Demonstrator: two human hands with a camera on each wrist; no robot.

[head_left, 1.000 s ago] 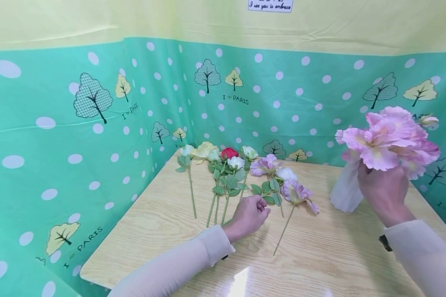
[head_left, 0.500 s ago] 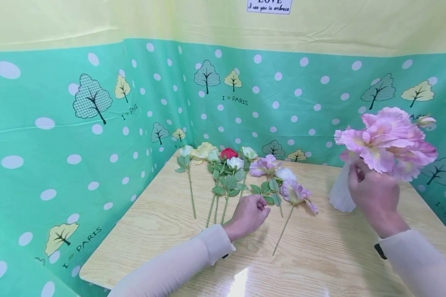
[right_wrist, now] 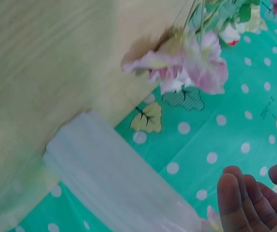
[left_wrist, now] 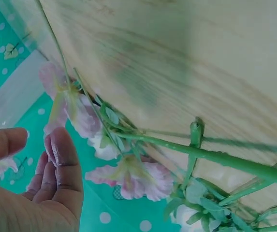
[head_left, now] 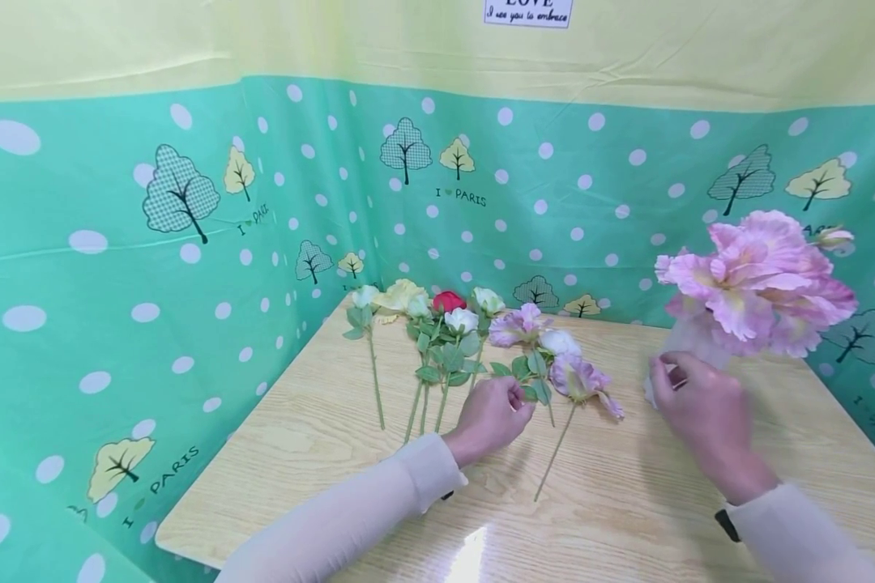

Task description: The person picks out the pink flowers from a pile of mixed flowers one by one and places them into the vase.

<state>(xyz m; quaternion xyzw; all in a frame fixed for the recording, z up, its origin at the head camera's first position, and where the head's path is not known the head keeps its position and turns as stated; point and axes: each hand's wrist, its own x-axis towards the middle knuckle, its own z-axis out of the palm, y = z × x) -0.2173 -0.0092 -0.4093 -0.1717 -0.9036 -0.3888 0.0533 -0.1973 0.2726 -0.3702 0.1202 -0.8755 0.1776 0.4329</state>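
The right hand (head_left: pixel 707 413), holding nothing, hovers by the vase (right_wrist: pixel 114 174) seemingly propping pink blooms (head_left: pixel 758 283); the left hand (head_left: pixel 490 417), likewise free, nears flowers (head_left: pixel 578 378) laid stems-inward, perhaps for reach

Pink flowers (head_left: pixel 758 283) hide the mouth of the white vase (head_left: pixel 691 338).

Wood-grain table (head_left: pixel 277 470), rounded corner near left, glare patch (head_left: pixel 468 555) on its near part. Green polka-dot curtain (head_left: pixel 44 186) with tree prints (head_left: pixel 406 146) along left and far sides, yellow band (head_left: pixel 408 48) above.
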